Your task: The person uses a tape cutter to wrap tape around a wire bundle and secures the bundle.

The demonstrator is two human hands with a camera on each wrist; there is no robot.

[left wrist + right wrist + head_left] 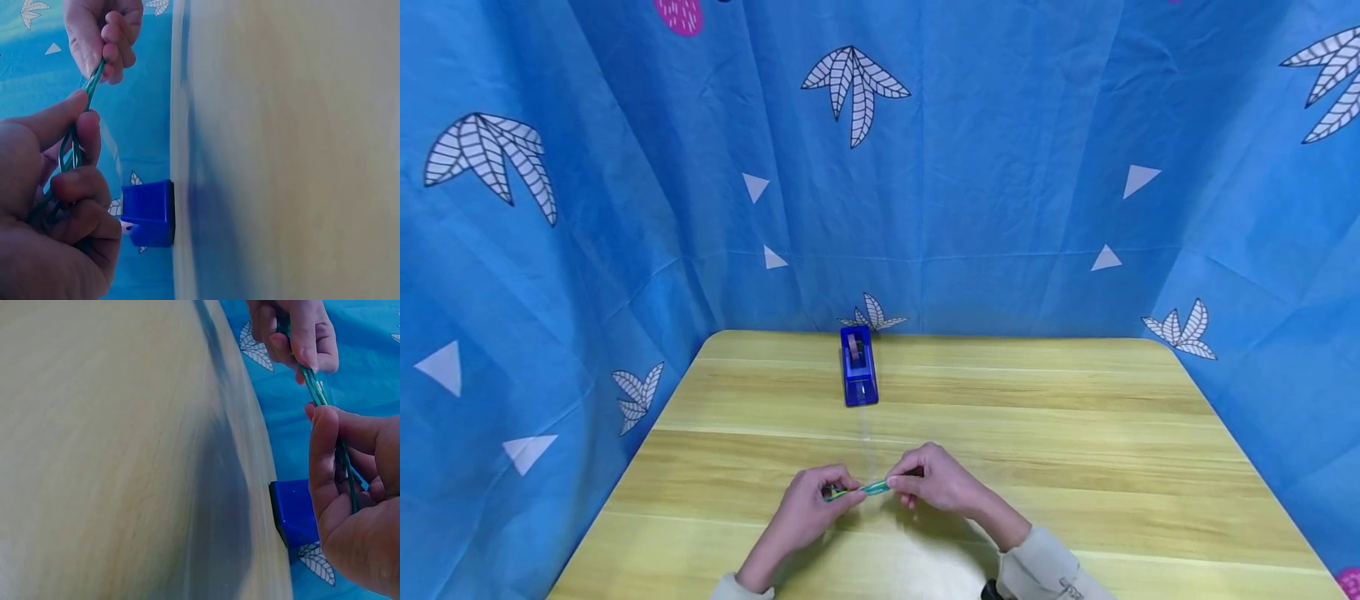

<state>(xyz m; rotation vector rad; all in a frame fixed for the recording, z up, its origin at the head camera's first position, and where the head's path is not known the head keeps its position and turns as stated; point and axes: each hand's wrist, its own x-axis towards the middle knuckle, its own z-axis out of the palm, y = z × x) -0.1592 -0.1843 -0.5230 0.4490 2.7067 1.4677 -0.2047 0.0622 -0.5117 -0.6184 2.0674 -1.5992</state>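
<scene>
While a big blue cloth [985, 167] is hanging behind the blue tape holder [860, 385], a table [1037, 433] is carrying the tape holder near its far edge. On the near side of the tape holder, the left hand [808, 508] is pinching a thin bundle of green strands [876, 487] with thumb and finger, and its other fingers are curling round the rest. The right hand [943, 482] is pinching the bundle too, and strands are running on into it. Neither hand is looking much nearer to the tape holder. Between the hands, the bundle is sitting in front of the tape holder, its long way running from side to side, its right end tipping a little toward the tape holder. The bundle seems to be hanging above the table. A strip of clear tape [866, 427] is reaching out from the tape holder toward the bundle, which is lying across its line; I cannot tell if they are touching.
</scene>
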